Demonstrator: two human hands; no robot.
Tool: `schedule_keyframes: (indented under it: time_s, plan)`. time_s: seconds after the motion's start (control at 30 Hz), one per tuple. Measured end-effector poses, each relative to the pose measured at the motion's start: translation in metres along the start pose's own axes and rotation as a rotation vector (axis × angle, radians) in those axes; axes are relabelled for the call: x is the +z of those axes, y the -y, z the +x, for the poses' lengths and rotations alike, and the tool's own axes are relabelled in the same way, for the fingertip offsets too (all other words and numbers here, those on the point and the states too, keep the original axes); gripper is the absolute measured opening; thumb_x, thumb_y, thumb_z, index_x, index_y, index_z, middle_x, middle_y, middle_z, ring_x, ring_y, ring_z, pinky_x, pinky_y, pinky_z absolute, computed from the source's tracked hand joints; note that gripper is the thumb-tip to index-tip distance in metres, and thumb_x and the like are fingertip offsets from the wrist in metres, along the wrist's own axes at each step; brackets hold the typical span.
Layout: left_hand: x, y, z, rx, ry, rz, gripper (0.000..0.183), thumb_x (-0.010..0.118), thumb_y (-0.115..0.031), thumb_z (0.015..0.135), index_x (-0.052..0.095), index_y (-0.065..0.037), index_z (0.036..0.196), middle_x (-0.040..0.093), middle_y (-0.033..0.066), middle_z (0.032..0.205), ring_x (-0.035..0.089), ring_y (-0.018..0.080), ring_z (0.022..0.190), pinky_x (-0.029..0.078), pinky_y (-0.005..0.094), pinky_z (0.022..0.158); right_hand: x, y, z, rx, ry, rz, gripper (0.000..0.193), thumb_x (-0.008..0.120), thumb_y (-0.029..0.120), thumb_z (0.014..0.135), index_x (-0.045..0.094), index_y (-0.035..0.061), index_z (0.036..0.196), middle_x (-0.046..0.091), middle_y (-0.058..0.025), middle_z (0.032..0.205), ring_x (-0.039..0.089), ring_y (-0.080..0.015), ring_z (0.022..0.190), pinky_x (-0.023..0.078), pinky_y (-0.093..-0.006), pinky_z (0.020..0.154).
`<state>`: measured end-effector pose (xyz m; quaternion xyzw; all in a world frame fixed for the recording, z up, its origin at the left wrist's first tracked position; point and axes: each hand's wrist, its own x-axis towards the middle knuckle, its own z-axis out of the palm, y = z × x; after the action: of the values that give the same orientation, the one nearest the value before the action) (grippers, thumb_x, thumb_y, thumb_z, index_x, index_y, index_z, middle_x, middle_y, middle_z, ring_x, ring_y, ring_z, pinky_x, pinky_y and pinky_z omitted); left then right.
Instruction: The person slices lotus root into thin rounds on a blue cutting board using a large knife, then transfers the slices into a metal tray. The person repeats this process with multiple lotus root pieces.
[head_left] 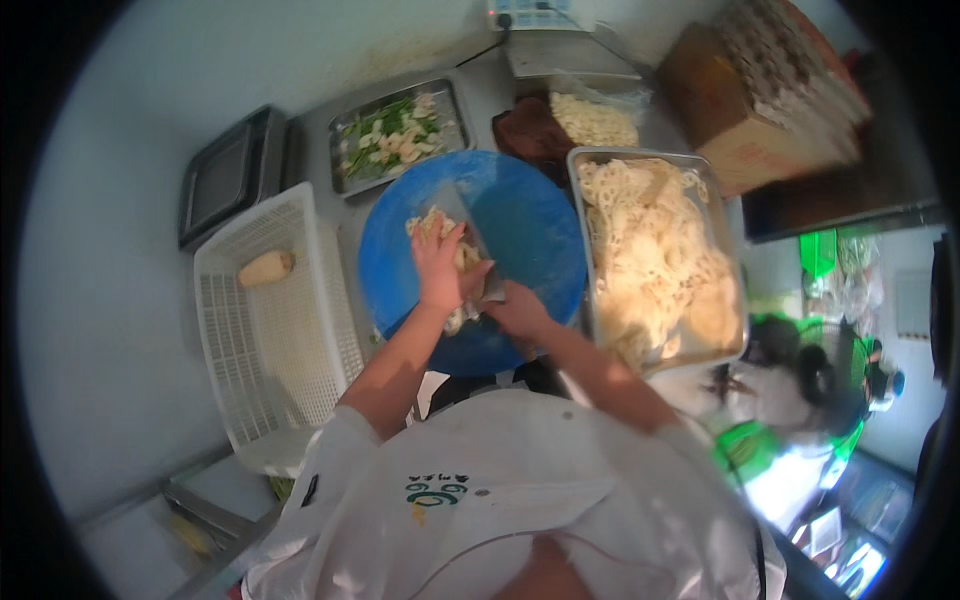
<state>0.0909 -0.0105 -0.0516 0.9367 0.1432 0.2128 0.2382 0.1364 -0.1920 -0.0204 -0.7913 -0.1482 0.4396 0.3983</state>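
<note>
On a round blue cutting board (535, 205) lies a line of pale lotus root slices (432, 219). My left hand (440, 265) rests over these slices, its fingers bent round them and its thumb beside the blade. My right hand (520, 310) grips the handle of a cleaver (459, 206). The broad metal blade points away from me, along the right side of the slices. Part of the blade and some slices are hidden beneath my left hand.
Right of the board, a metal tray (742, 300) holds many lotus root slices. To the left, a white plastic basket (265, 370) contains one whole lotus root (267, 268). Behind are a tray (468, 130) of green and white pieces, a brown cloth (532, 133) and a cardboard box (715, 110).
</note>
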Motion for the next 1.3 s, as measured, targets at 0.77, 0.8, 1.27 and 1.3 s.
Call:
schedule_keyframes:
  time_s: [0.77,0.8,1.27,1.3]
  plan:
    - [0.177,-0.232,0.084,0.627,0.501,0.051,0.077,0.071,-0.056,0.084,0.049,-0.023,0.15,0.027,0.0139,0.164,0.018,0.0452,0.152,0.018,0.0611,0.121,-0.132,-0.18,-0.208,0.197,-0.769,0.422,0.025,0.068,0.021,0.091,0.065,0.003,0.108,0.065,-0.0071,0.071,0.062,-0.0169,0.058,0.05,-0.0333,0.057]
    - [0.17,-0.235,0.09,0.637,0.542,0.075,0.078,0.07,-0.057,0.084,0.047,-0.024,0.151,0.025,0.014,0.166,0.016,0.0449,0.153,0.017,0.0608,0.121,-0.128,-0.178,-0.213,0.297,-0.756,0.476,0.023,0.068,0.02,0.091,0.065,0.0036,0.107,0.065,-0.0063,0.071,0.061,-0.0155,0.058,0.05,-0.0324,0.057]
    - [0.077,-0.168,0.126,0.558,0.288,0.083,0.021,0.072,-0.02,0.085,0.073,-0.014,0.105,0.07,0.0053,0.106,0.061,0.0305,0.106,0.044,0.0478,0.095,-0.107,-0.168,-0.176,0.003,-1.038,0.587,0.022,0.064,0.02,0.093,0.064,0.0013,0.103,0.061,-0.0033,0.067,0.058,-0.0121,0.057,0.047,-0.03,0.054]
    - [0.089,-0.188,0.133,0.634,0.279,0.072,0.019,0.071,-0.018,0.084,0.073,-0.014,0.102,0.07,0.0048,0.1,0.062,0.0301,0.101,0.044,0.0469,0.093,-0.106,-0.161,-0.179,0.047,-1.018,0.715,0.022,0.064,0.019,0.093,0.063,0.0019,0.107,0.06,-0.0021,0.066,0.056,-0.0119,0.056,0.046,-0.0292,0.054]
